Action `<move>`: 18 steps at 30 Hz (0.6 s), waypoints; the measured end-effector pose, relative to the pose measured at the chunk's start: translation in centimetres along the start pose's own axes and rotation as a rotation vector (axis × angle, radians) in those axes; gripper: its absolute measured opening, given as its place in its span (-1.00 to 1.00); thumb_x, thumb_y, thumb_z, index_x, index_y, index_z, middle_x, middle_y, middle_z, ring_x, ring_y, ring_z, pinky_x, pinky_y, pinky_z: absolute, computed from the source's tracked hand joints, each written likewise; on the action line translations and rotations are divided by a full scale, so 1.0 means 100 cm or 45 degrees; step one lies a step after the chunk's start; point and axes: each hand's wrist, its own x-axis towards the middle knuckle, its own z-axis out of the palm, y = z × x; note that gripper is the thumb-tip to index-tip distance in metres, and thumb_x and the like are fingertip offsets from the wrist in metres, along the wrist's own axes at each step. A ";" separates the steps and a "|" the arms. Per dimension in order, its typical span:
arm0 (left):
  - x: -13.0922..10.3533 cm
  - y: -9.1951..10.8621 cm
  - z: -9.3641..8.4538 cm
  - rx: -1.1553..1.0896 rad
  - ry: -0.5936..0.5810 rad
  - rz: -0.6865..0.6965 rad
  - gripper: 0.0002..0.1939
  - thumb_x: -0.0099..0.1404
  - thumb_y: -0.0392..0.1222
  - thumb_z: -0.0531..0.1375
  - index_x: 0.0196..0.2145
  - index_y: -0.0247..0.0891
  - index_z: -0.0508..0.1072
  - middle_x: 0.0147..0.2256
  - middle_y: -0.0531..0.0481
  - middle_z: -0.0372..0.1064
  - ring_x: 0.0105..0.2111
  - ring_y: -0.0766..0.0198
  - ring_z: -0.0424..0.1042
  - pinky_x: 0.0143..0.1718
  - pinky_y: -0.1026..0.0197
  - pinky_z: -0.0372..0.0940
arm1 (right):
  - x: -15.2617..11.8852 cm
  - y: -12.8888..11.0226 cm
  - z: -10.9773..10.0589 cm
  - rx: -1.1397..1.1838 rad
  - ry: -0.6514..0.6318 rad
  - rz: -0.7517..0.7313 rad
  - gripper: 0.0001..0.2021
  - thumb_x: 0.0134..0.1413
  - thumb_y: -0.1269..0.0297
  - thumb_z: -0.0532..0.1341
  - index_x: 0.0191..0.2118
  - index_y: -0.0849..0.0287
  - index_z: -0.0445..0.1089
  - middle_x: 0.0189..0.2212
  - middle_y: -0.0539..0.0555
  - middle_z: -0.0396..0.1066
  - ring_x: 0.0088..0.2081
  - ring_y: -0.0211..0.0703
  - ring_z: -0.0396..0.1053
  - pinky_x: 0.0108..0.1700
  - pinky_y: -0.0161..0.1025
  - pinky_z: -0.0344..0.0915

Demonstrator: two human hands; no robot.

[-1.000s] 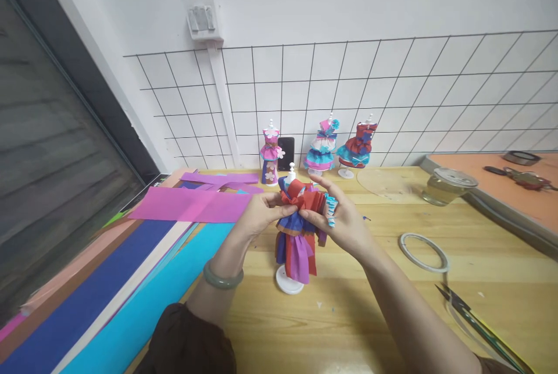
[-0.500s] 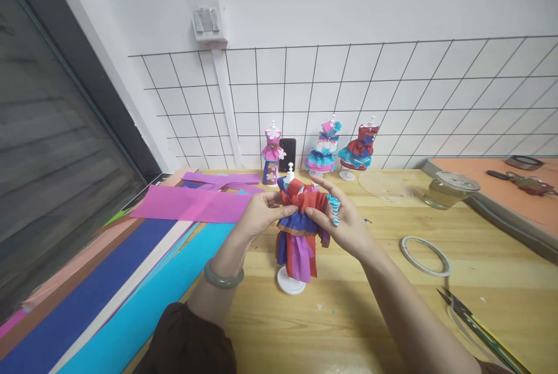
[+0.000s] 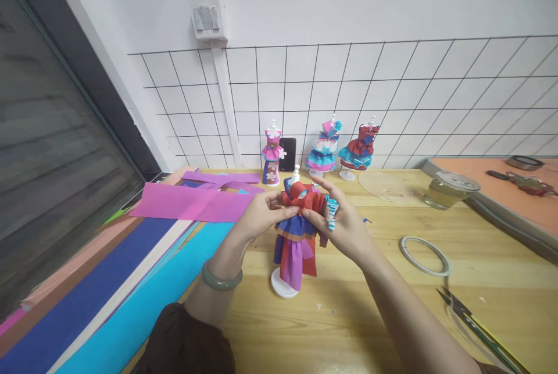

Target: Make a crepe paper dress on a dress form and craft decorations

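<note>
A small white mannequin stands in front of me, tilted a little, in a crepe paper dress of red, blue and purple. My left hand pinches the dress at the left of its waist, thumb in front. On the other side my right hand grips the red gathered paper, its thumb near my left thumb and its index finger raised behind. A blue-and-white pleated strip pokes out by my right palm. The fingers behind the dress are partly hidden.
Three dressed mannequins and a black phone stand by the tiled wall. Crepe paper sheets lie at left. At right are a lidded jar, a tape roll, scissors and an orange surface with keys.
The mannequin has tilted, its base shifting left and its top right. The purple skirt strip has swung left. Both hands keep their hold, with my thumbs slightly shifted.
</note>
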 end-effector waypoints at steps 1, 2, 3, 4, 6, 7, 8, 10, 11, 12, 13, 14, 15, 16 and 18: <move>0.000 0.001 0.000 -0.005 -0.001 -0.011 -0.66 -0.02 -0.14 0.30 -0.25 -0.31 0.46 -0.32 -0.05 0.45 -0.32 0.26 0.42 -0.29 0.27 0.29 | 0.000 0.000 0.000 -0.004 0.001 -0.002 -0.37 -0.03 0.22 0.21 0.16 0.08 -0.03 -0.62 -0.10 0.23 -0.69 -0.29 0.19 -0.64 -0.31 0.22; -0.001 0.001 0.001 -0.006 -0.004 -0.032 -0.65 -0.02 -0.13 0.30 -0.25 -0.31 0.46 -0.34 -0.05 0.46 -0.33 0.26 0.42 -0.32 0.27 0.29 | 0.000 0.001 0.000 -0.011 0.005 -0.006 -0.37 -0.03 0.22 0.21 0.17 0.08 -0.03 -0.61 -0.09 0.23 -0.69 -0.29 0.19 -0.64 -0.30 0.22; -0.001 0.002 0.001 -0.005 -0.010 -0.057 -0.64 -0.01 -0.11 0.30 -0.24 -0.30 0.46 -0.35 -0.05 0.46 -0.36 0.25 0.43 -0.36 0.27 0.30 | 0.000 0.001 0.000 -0.021 0.011 -0.012 -0.37 -0.03 0.23 0.21 0.16 0.09 -0.03 -0.61 -0.09 0.23 -0.68 -0.28 0.19 -0.64 -0.30 0.23; -0.002 0.002 0.001 -0.002 -0.020 -0.082 -0.64 -0.01 -0.09 0.29 -0.24 -0.30 0.46 -0.35 -0.04 0.46 -0.38 0.25 0.43 -0.40 0.27 0.30 | 0.000 0.002 0.000 -0.037 0.024 -0.022 -0.37 -0.04 0.23 0.21 0.16 0.09 -0.02 -0.60 -0.09 0.23 -0.67 -0.28 0.20 -0.63 -0.29 0.23; -0.002 0.003 0.002 0.011 -0.040 -0.111 -0.63 0.01 -0.05 0.27 -0.24 -0.30 0.47 -0.36 -0.05 0.46 -0.39 0.23 0.44 -0.41 0.26 0.31 | 0.001 0.003 0.001 -0.080 0.057 -0.048 -0.37 -0.05 0.24 0.22 0.16 0.11 0.00 -0.60 -0.08 0.23 -0.65 -0.27 0.21 -0.61 -0.29 0.24; -0.003 0.003 0.002 0.021 -0.047 -0.106 -0.63 0.02 -0.04 0.26 -0.24 -0.30 0.47 -0.35 -0.05 0.47 -0.37 0.22 0.44 -0.39 0.24 0.31 | 0.001 0.004 0.001 -0.098 0.074 -0.057 -0.37 -0.05 0.25 0.22 0.16 0.12 0.00 -0.59 -0.09 0.23 -0.64 -0.27 0.21 -0.60 -0.30 0.24; -0.003 0.003 0.002 0.029 -0.052 -0.094 -0.64 0.02 -0.03 0.26 -0.25 -0.31 0.48 -0.34 -0.06 0.47 -0.34 0.21 0.44 -0.34 0.23 0.31 | 0.001 0.004 0.001 -0.112 0.088 -0.063 -0.37 -0.05 0.25 0.21 0.16 0.13 -0.01 -0.59 -0.09 0.22 -0.63 -0.28 0.21 -0.59 -0.30 0.24; -0.003 0.004 0.003 0.042 -0.060 -0.069 -0.64 0.03 -0.03 0.25 -0.26 -0.32 0.48 -0.31 -0.08 0.47 -0.30 0.19 0.43 -0.26 0.20 0.30 | 0.001 0.005 0.002 -0.131 0.109 -0.067 -0.37 -0.05 0.26 0.21 0.16 0.13 -0.02 -0.58 -0.10 0.22 -0.62 -0.29 0.21 -0.57 -0.30 0.25; -0.003 0.003 0.003 0.046 -0.065 -0.062 -0.65 0.04 -0.04 0.25 -0.25 -0.32 0.48 -0.29 -0.08 0.46 -0.28 0.18 0.43 -0.23 0.18 0.29 | 0.001 0.005 0.003 -0.138 0.115 -0.067 -0.37 -0.04 0.27 0.20 0.16 0.14 -0.03 -0.58 -0.10 0.21 -0.63 -0.30 0.20 -0.57 -0.31 0.24; -0.003 0.003 0.003 0.049 -0.072 -0.059 -0.65 0.05 -0.04 0.24 -0.25 -0.32 0.48 -0.28 -0.09 0.46 -0.27 0.17 0.42 -0.22 0.17 0.29 | 0.001 0.004 0.003 -0.144 0.119 -0.065 -0.37 -0.04 0.27 0.20 0.16 0.14 -0.03 -0.59 -0.11 0.21 -0.63 -0.31 0.19 -0.57 -0.31 0.24; -0.003 0.003 0.002 0.052 -0.081 -0.059 -0.65 0.05 -0.04 0.24 -0.24 -0.32 0.48 -0.27 -0.10 0.46 -0.25 0.16 0.42 -0.21 0.16 0.28 | 0.000 0.004 0.003 -0.148 0.120 -0.060 -0.37 -0.04 0.27 0.19 0.16 0.14 -0.03 -0.59 -0.11 0.21 -0.64 -0.32 0.18 -0.57 -0.31 0.24; -0.003 0.002 0.002 0.057 -0.089 -0.062 -0.64 0.05 -0.05 0.24 -0.23 -0.32 0.47 -0.26 -0.10 0.45 -0.25 0.15 0.42 -0.22 0.16 0.28 | 0.000 0.003 0.004 -0.151 0.117 -0.052 -0.38 -0.03 0.27 0.19 0.16 0.13 -0.03 -0.60 -0.11 0.20 -0.65 -0.32 0.17 -0.57 -0.31 0.23; -0.002 0.002 0.001 0.067 -0.093 -0.065 -0.64 0.05 -0.05 0.24 -0.23 -0.32 0.47 -0.26 -0.11 0.45 -0.25 0.15 0.41 -0.23 0.16 0.29 | 0.000 0.001 0.004 -0.148 0.114 -0.041 -0.38 -0.03 0.27 0.19 0.16 0.13 -0.03 -0.61 -0.12 0.19 -0.66 -0.32 0.17 -0.57 -0.31 0.23; -0.002 0.001 0.000 0.080 -0.093 -0.066 -0.64 0.03 -0.06 0.26 -0.24 -0.32 0.47 -0.26 -0.11 0.45 -0.25 0.14 0.41 -0.24 0.16 0.29 | -0.001 0.000 0.004 -0.140 0.107 -0.032 -0.39 -0.02 0.27 0.18 0.16 0.13 -0.03 -0.62 -0.13 0.18 -0.66 -0.32 0.16 -0.58 -0.30 0.22; -0.003 0.001 -0.001 0.115 -0.085 -0.058 -0.63 0.00 -0.07 0.28 -0.25 -0.32 0.47 -0.28 -0.11 0.45 -0.26 0.15 0.41 -0.26 0.17 0.28 | -0.001 -0.002 0.005 -0.116 0.096 -0.024 -0.39 -0.01 0.26 0.17 0.17 0.12 -0.04 -0.64 -0.13 0.17 -0.67 -0.30 0.17 -0.58 -0.29 0.22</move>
